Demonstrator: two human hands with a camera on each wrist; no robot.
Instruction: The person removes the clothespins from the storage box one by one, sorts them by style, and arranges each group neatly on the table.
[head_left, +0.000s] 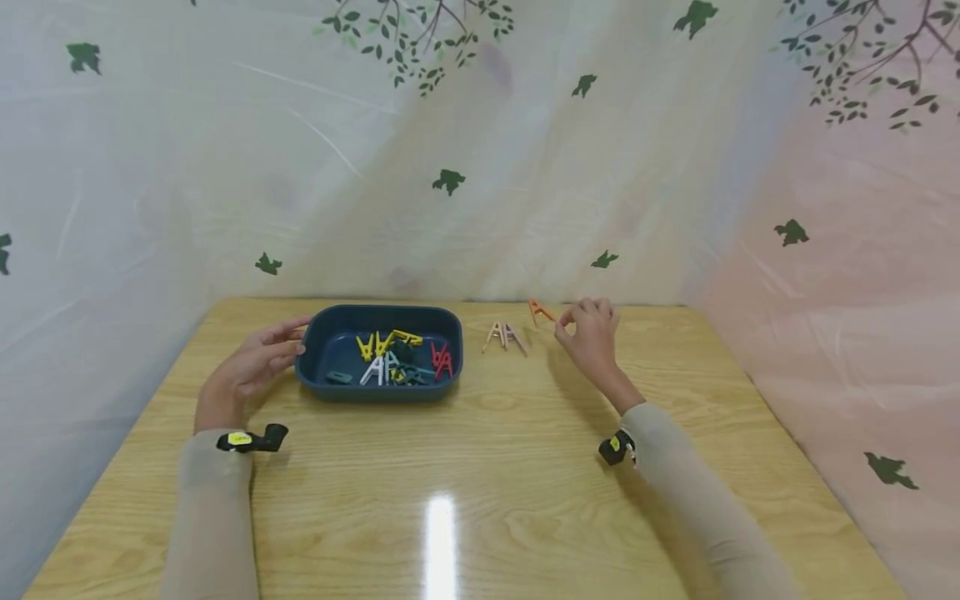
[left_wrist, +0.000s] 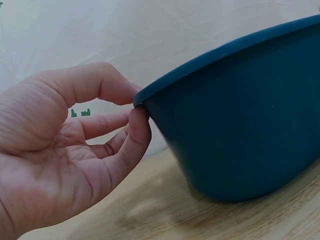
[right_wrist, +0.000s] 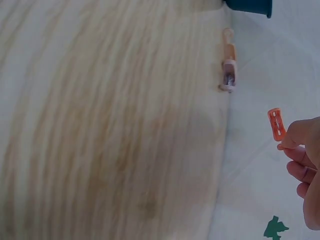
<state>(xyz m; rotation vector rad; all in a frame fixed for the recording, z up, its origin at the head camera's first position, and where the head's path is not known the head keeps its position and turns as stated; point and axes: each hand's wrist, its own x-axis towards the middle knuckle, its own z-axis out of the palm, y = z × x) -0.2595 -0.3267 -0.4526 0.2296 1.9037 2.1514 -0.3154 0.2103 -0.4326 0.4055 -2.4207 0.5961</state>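
Observation:
My left hand [head_left: 258, 360] pinches the left rim of a dark blue plastic bin [left_wrist: 235, 120] between thumb and fingers. Inside the bin lie yellow clothespins [head_left: 372, 345], red clothespins [head_left: 441, 360], a white clothespin [head_left: 372, 370] and several dark green ones. With thumb and forefinger, my right hand [head_left: 592, 337] pinches an orange clothespin [right_wrist: 276, 124] by one end, up off the table near its back edge. To the left of that hand, a cream clothespin [head_left: 494, 334] and a pale purple clothespin [head_left: 514, 337] stand side by side on the table, right of the bin.
The wooden table [head_left: 360, 492] reaches back to a pale cloth backdrop [head_left: 525, 208] printed with leaves and branches. Cloth also hangs along the left and right sides. Each wrist wears a small black camera, one of them the left wrist camera [head_left: 255, 438].

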